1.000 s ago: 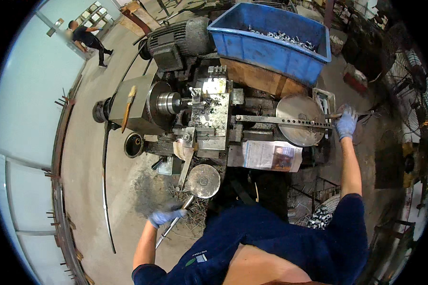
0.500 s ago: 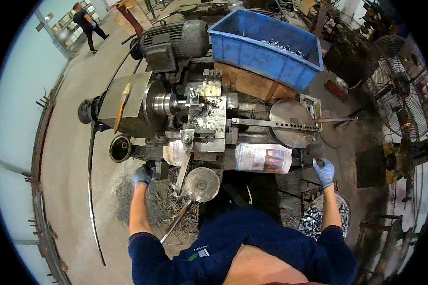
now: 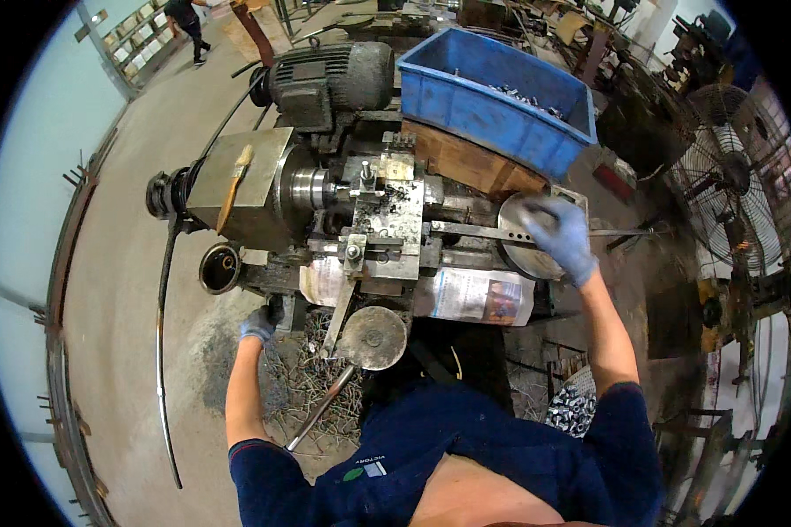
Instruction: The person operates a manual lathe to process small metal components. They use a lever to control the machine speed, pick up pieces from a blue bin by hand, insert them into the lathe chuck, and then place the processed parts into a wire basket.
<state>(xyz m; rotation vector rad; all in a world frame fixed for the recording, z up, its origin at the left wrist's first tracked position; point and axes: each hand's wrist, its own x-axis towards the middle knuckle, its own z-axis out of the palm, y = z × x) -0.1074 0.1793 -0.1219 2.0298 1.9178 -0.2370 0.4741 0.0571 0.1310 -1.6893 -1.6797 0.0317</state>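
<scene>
My left hand (image 3: 257, 326), in a blue-grey glove, is closed on a dark knob (image 3: 275, 309) beside a metal block at the front left of a small lathe. Over the round metal plate (image 3: 536, 263) on the right, my gloved right hand (image 3: 564, 239) reaches past a perforated flat bar (image 3: 483, 231). Its fingers are smeared by motion, so what they hold, if anything, is unclear. At the lathe's middle sits the tool slide (image 3: 387, 224), scattered with dark chips. The metal chuck (image 3: 308, 188) stands to its left.
Behind the slide, a blue crate (image 3: 492, 110) with small metal parts rests on a wooden box. A brush (image 3: 235, 189) lies on the headstock cover. A lever with a round plate (image 3: 373, 338) juts toward me. Metal parts (image 3: 571, 410) fill a basket at lower right. A fan (image 3: 725, 180) stands right.
My right hand has moved up and forward from beside the parts basket to over the round plate. My left hand remains at the knob. The far person has walked farther off.
</scene>
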